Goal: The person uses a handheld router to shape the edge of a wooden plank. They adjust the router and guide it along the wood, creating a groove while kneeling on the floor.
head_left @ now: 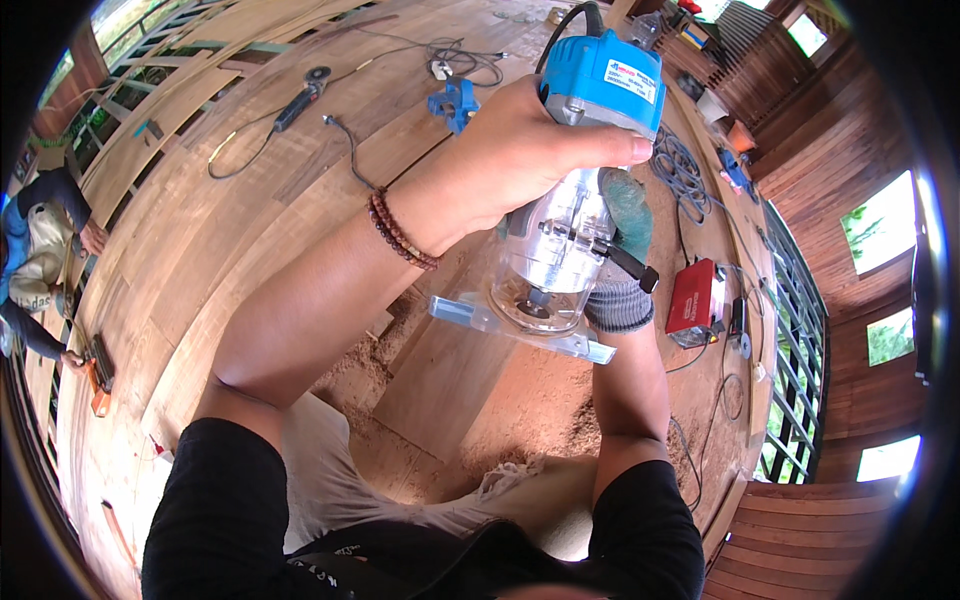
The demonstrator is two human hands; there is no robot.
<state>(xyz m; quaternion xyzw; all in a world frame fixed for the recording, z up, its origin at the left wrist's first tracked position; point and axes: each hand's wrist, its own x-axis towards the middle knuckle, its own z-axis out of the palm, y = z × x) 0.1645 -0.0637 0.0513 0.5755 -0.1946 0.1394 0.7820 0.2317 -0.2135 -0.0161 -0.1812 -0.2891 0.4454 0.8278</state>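
Observation:
A trim router (603,75) with a blue motor cap, a shiny metal body and a clear base is raised in front of me, tilted. My bare left hand (520,145), with a beaded bracelet at the wrist, is closed round its upper body, thumb across the front just under the blue cap. My right hand (628,225), in a grey and green work glove, grips the body from the far right side; most of its fingers are hidden behind the router. A black clamp screw (630,268) sticks out to the right. Below, a translucent guide strip (520,328) crosses the clear base.
Sawdust (530,420) and a loose board (440,390) lie before my knees on the plank floor. An angle grinder (300,100), a blue clamp-like tool (455,103), a red machine (697,305) and coiled cables (680,180) lie around. At far left a person (45,250) handles an orange tool (100,385).

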